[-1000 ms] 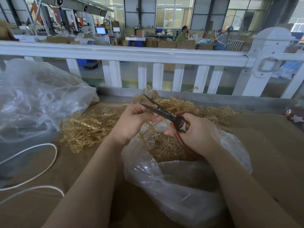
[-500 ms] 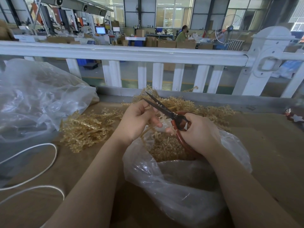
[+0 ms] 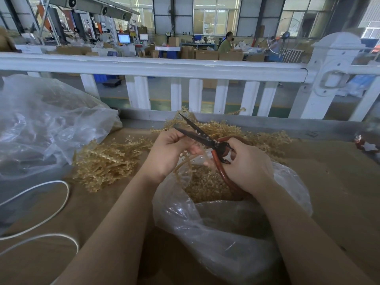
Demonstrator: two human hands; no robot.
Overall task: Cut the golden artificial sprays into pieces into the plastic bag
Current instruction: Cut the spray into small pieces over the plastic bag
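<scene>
Head view, nearest first: two bare forearms reach in from the bottom edge over a brown paper-covered table. Between them sits an open clear plastic bag, its mouth turned up and its bottom holding a mound of cut golden pieces. Above the bag's mouth, the left hand has its fingers curled around a golden spray stem that trails down toward the bag. The right hand grips the red-orange loop handles of a pair of scissors; the dark blades stand parted, pointing up and left, with their tips just above the left hand's knuckles.

To the left on the table lies a heap of uncut golden artificial sprays, and more of them spread behind both hands. A white cord loops across the table's left edge. Farther left sits a large crumpled clear plastic sheet. At the right edge a small red ornament with a white star rests on the table.

Beyond the table runs a white railing with a thick post. Behind it a workshop floor holds cardboard boxes, a lit monitor and a seated person.
</scene>
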